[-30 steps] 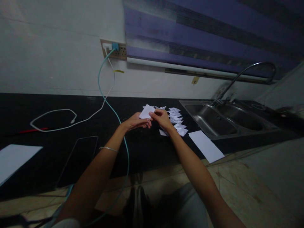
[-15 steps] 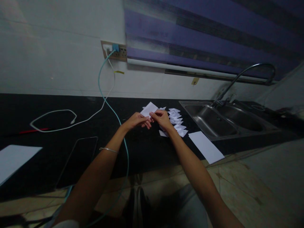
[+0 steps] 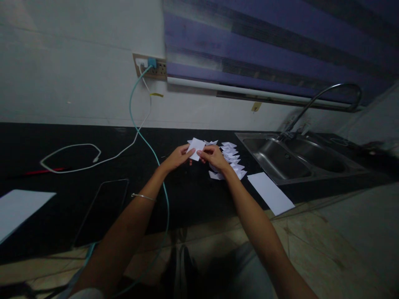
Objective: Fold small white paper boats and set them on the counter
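Observation:
Both my hands meet above the black counter [image 3: 193, 195], holding one small white paper piece [image 3: 196, 148] between them. My left hand [image 3: 176, 159] pinches its left edge and my right hand [image 3: 214, 157] pinches its right edge. Just to the right of my right hand lies a heap of several small folded white paper pieces [image 3: 231, 160]. A thin bracelet [image 3: 142, 196] sits on my left wrist.
A white paper strip [image 3: 269, 192] lies by the steel sink [image 3: 293, 158] with its curved tap [image 3: 324, 99]. A phone [image 3: 102, 207], a white cable [image 3: 75, 160], a teal cable [image 3: 156, 166] from the wall socket [image 3: 149, 66] and a white sheet [image 3: 18, 209] are left.
The paper piece has been turned and lowered a little between my fingers. My left hand has shifted slightly up to its edge. The rest is unchanged.

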The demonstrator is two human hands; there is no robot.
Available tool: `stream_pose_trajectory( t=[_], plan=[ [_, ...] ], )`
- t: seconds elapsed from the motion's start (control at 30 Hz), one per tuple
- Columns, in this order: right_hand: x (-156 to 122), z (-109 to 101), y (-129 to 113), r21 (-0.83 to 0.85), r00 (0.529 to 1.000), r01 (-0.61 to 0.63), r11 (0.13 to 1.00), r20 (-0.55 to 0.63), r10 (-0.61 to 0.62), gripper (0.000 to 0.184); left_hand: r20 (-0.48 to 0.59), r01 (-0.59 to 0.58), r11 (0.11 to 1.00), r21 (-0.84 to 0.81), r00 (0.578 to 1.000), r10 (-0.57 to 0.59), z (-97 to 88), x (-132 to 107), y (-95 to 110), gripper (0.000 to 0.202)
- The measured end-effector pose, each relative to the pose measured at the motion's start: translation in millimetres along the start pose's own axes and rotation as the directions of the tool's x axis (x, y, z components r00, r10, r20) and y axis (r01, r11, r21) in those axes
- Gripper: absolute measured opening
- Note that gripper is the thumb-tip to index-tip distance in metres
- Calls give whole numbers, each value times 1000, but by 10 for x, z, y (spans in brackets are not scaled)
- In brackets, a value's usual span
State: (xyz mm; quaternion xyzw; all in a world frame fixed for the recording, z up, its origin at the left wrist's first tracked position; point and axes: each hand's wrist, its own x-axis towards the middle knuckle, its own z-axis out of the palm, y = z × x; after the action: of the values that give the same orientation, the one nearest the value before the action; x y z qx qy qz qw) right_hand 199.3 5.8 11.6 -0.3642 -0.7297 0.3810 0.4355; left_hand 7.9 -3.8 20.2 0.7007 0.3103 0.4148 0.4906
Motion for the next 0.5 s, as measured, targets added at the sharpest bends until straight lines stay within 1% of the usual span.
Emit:
stream_pose_trajectory(
  t=[0.07,0.13,0.23,0.3,0.4,0.47,0.5],
  plan=[
    [-7,-1,-11,-4,998,-15,1000,64,15,38,7,-23,1000,12,1000,23,-3,0,-16,38],
    [-12,-3,-29,7,996,-15,1000,87,15,38,20,-28,1000,7,999,27,1,0,-36,40],
    [-30,-15,-71,20,995,-11,1000,103,9,37,10,18,1000,-12,1000,-18,3,11,-60,46],
    [-47,-26,-102,14,990,-13,1000,144,11,37,-43,57,998,-24,997,-58,-12,21,-58,50],
    [-68,-33,-134,-1,972,-11,1000,236,11,36,-184,44,999,-27,982,-48,-65,27,-29,48],
    [-72,-29,-138,-6,966,-10,1000,258,12,35,-222,26,999,-37,975,-33,-103,22,-10,46],
    [-70,-24,-135,-6,968,-12,1000,252,13,35,-214,19,999,-41,976,-27,-115,17,-5,46]
  ],
)
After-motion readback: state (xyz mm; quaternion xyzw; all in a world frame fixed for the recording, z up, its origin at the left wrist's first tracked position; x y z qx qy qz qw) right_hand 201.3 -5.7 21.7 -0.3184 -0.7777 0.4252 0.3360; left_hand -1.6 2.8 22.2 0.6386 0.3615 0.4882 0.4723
